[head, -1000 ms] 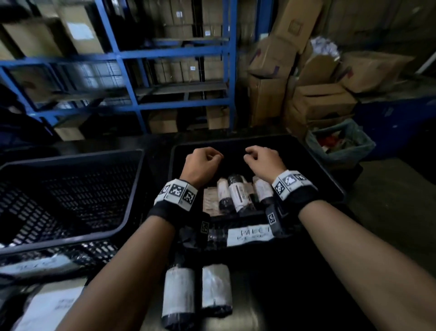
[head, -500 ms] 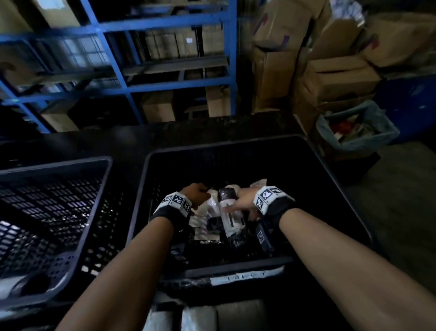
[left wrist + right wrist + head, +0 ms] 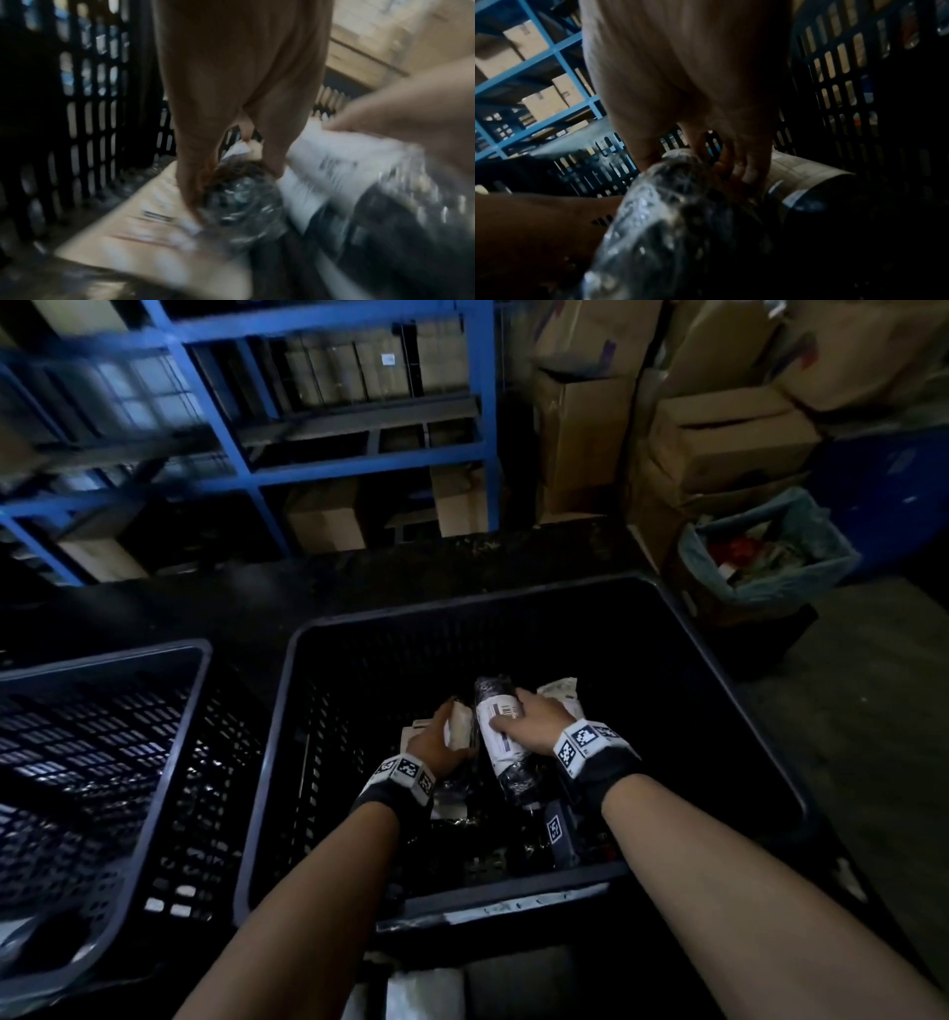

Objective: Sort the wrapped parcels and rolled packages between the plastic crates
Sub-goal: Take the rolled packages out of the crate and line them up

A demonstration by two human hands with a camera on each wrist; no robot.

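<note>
Both hands are down inside the dark plastic crate (image 3: 729, 711) in front of me. My right hand (image 3: 518, 719) grips a black bubble-wrapped roll with a white label (image 3: 500, 737), raised at a tilt; the right wrist view shows its fingers (image 3: 746, 166) curled over the roll (image 3: 670, 213). My left hand (image 3: 441, 731) holds a smaller white-labelled roll (image 3: 459, 724); in the left wrist view its fingers (image 3: 190, 182) curl round that roll's wrapped end (image 3: 239, 201). A flat white parcel (image 3: 144, 229) lies beneath. Another labelled roll (image 3: 562, 693) rests behind my right hand.
A second black slotted crate (image 3: 102, 762) stands to the left. Blue steel shelving (image 3: 328, 403) with cardboard boxes rises behind. Stacked cartons (image 3: 719, 433) and a lined bin of rubbish (image 3: 765, 552) stand at the right. More white parcels (image 3: 426, 994) lie below the crate's near wall.
Both hands went from above the crate's rim down into it. The right hand took hold of the black labelled roll and tilted it up; the left closed round a smaller roll.
</note>
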